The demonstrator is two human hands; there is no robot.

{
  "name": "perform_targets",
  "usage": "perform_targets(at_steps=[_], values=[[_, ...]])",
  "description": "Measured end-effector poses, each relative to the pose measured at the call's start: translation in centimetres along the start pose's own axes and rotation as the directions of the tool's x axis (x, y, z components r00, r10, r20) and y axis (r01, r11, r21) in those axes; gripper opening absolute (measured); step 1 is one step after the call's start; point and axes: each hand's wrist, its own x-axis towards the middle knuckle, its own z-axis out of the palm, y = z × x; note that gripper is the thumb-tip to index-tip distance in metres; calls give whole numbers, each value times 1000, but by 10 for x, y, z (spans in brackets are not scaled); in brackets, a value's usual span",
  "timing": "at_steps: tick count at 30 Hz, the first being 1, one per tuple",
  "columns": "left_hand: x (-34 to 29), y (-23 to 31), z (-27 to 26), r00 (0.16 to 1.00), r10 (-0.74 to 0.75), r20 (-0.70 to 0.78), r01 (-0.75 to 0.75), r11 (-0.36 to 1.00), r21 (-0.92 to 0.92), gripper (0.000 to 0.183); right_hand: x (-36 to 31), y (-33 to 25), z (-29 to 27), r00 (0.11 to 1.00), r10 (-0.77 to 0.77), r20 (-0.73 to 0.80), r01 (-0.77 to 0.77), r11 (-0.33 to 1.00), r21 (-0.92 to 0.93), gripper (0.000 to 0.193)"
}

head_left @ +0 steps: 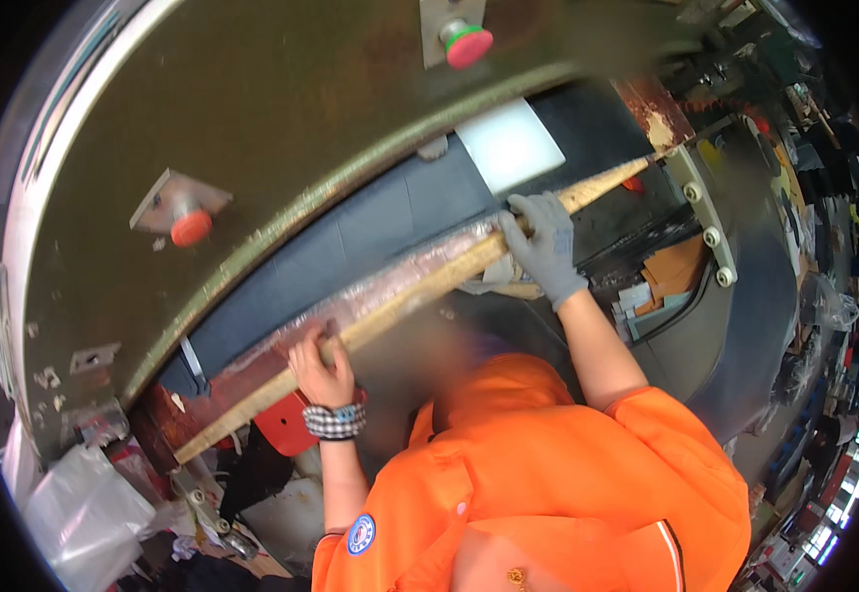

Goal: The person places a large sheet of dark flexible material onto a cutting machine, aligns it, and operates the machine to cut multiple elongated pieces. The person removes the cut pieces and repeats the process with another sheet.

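A long wooden strip (420, 286) runs slantwise along the front edge of a machine bed, from lower left to upper right. My left hand (321, 370), bare with a black-and-white checked band at the wrist, has its fingers curled over the strip's lower-left part. My right hand (546, 242) wears a grey glove and grips the strip further up to the right. Behind the strip lie dark grey sheet material (351, 232) and a white rectangular sheet (510, 146). What lies under my fingers is hidden.
A large olive-green machine beam (301, 89) with red push buttons (191, 229) spans the far side. At right, a bracket with rollers (712, 237) stands beside cut pieces (671, 271). Clear plastic bags (89, 508) sit at lower left, near a red seat-like object (286, 424).
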Motion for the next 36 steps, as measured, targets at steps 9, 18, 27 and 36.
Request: perform_targets(at_steps=[9, 18, 27, 36], values=[[-74, 38, -31, 996, -40, 83, 49, 994, -102, 14, -65, -5, -54, 991, 114, 65, -116, 993, 36, 14], [-126, 75, -81, 957, 213, 198, -165, 958, -234, 16, -50, -57, -67, 998, 6, 59, 2, 990, -138, 65], [-180, 119, -63, 811, 297, 505, -320, 946, -43, 80, -59, -79, -85, 849, 286, 445, -202, 953, -226, 93], [-247, 143, -102, 756, 220, 616, -230, 971, -64, 64, -78, 9, -215, 831, 287, 476, -423, 882, 208, 83]])
